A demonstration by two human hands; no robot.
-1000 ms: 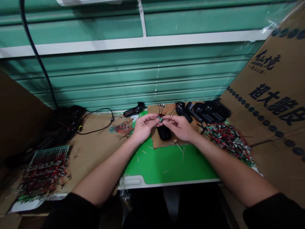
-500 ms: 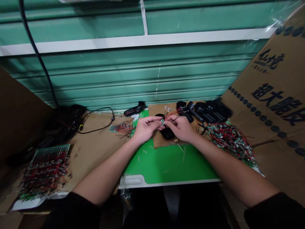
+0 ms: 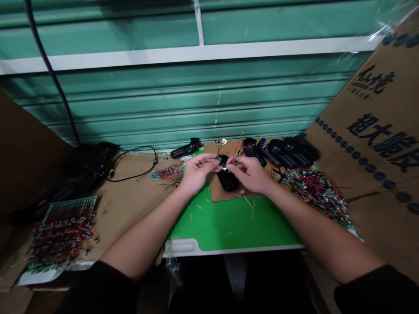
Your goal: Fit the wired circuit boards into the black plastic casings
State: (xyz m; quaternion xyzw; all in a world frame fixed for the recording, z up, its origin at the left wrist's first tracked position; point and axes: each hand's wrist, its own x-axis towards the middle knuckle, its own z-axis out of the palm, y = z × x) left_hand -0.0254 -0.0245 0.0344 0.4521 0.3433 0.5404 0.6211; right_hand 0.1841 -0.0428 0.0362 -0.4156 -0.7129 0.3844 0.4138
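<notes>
In the head view, my left hand [image 3: 198,172] pinches a small green circuit board [image 3: 219,161] between thumb and fingertips, with thin leads standing up from it. Close beside it, my right hand [image 3: 248,173] is closed on a second small circuit board [image 3: 225,168], of which a bright edge shows. Red and black wires [image 3: 236,150] rise from the right fingers. Both hands are above a black plastic housing [image 3: 228,181], which lies on a cardboard sheet [image 3: 218,194]. My fingers hide much of both boards.
Several black housings [image 3: 288,152] line the back right, behind a heap of wired circuit boards [image 3: 319,194]. Another wired stack [image 3: 63,231] is at left; a few loose boards [image 3: 166,174] lie nearer. The green tabletop [image 3: 235,226] carries small scraps. A carton [image 3: 382,144] stands right.
My hands have moved slightly apart. The boards, bunched together between my fingertips before, are now separated, one in each hand. The wires at the right hand point more upward.
</notes>
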